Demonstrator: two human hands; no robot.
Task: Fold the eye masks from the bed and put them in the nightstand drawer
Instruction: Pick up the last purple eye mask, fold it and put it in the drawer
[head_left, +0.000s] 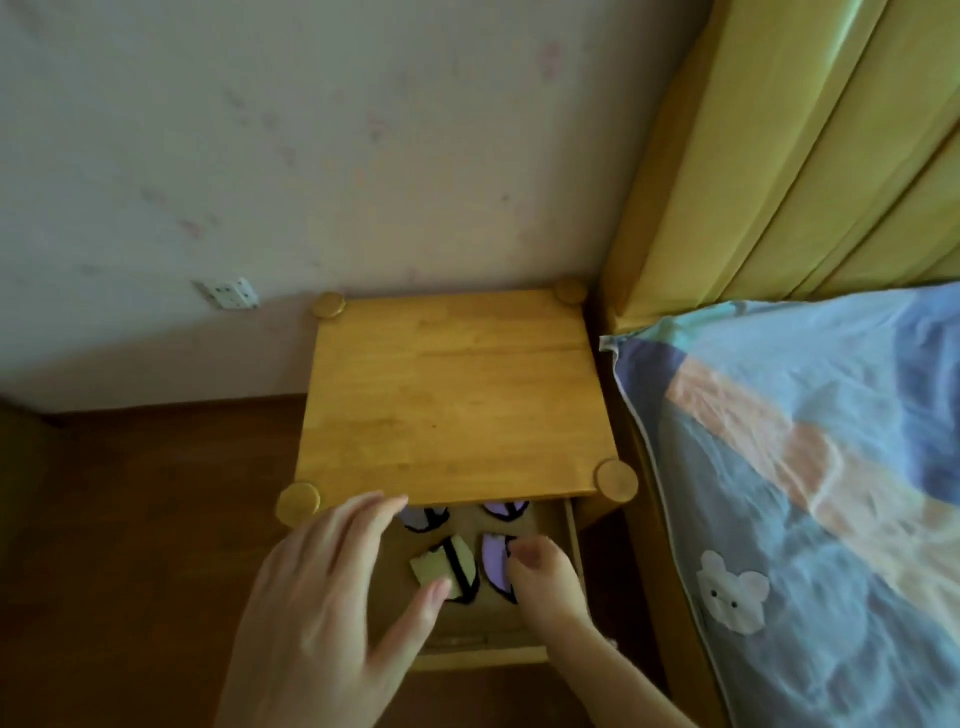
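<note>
Nearest to me, at six o'clock, the person's left hand (332, 587) hovers over the pulled-out wooden nightstand drawer (483, 656), fingers spread and flat, grip wide open and holding nothing; I judge it is poised to smooth what lies below or to push the drawer shut. Just to its right, at five o'clock, the right hand (545, 571) dips into the drawer with fingers curled against a folded lilac eye mask with black edging (493, 564). Whether that grip pinches the mask or only rests on it, I cannot tell. Beside it at the left lies a folded pale yellow eye mask with black trim (457, 569), set flat so it takes little room.

Farther in, two more folded lilac masks (423, 517) sit at the back of the drawer, partly hidden under the honey-coloured wooden nightstand top (447, 405). Laid in rows like this, they look nearly all stowed.

Beyond, at two o'clock, the bed with its blue and peach patterned quilt (810, 467) shows no mask in the part visible.
</note>
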